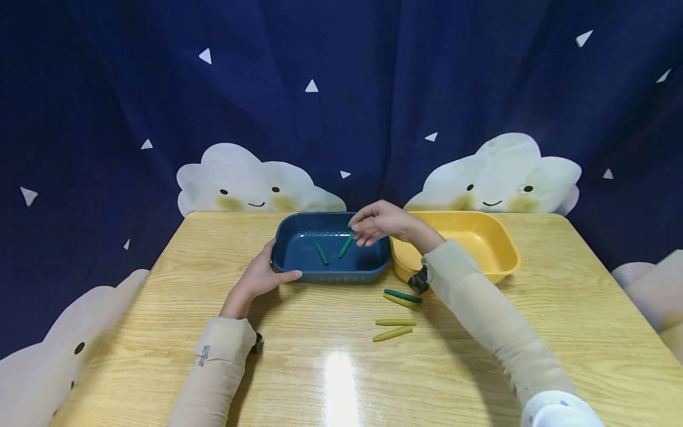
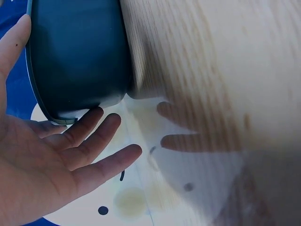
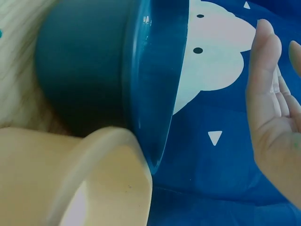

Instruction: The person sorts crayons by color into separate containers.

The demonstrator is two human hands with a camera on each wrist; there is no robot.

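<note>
Head view: my left hand (image 1: 261, 274) touches the left end of the blue tray (image 1: 333, 277), where two green crayons (image 1: 322, 253) sit inside; my right hand (image 1: 383, 223) hangs over its right half. A third green crayon (image 1: 404, 296) and three yellow crayons (image 1: 396, 322) lie on the table (image 1: 288, 356) before the yellow tray (image 1: 482, 243).

Left wrist view: my fingers spread at the tray's end.

Right wrist view: my thumb stands apart from my forefinger.
</note>
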